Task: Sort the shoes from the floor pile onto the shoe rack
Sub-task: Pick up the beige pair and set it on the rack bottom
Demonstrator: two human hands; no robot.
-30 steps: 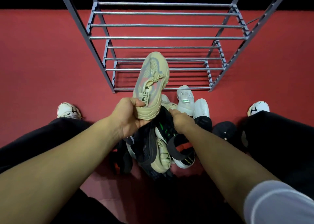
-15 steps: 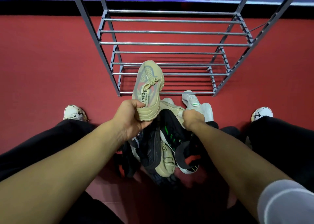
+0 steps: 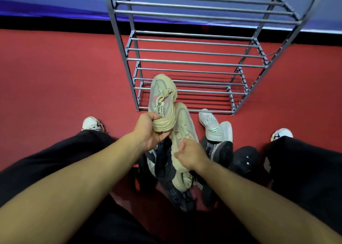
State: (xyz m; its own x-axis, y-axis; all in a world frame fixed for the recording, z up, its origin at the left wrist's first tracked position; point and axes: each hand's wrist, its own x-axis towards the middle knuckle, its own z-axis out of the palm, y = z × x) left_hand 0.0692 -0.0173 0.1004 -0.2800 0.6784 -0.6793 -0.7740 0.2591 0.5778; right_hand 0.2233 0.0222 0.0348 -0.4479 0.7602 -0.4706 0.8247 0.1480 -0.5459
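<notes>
Beige sneaker point(image 3: 162, 103) raised toe-up before the shoe rack point(image 3: 194, 62), heel clamped in left hand point(image 3: 149, 131) grip. Second beige sneaker point(image 3: 183, 129) pulled from the floor pile point(image 3: 185, 179), gripped by right hand point(image 3: 190, 156). Red floor point(image 3: 55, 81) beneath.

We see a red floor point(image 3: 55, 81) carrying a grey metal shoe rack point(image 3: 194, 62), whose barred shelves hold no shoes that we can make out. Just in front of the shoe rack, a pile of shoes point(image 3: 175, 179) lies on the floor: dark sneakers and a beige one tangled together, with a white sneaker point(image 3: 209, 123) at the pile's edge nearest the rack's right front leg. A dark cap point(image 3: 244, 160) lies on the floor just right of the pile.
</notes>
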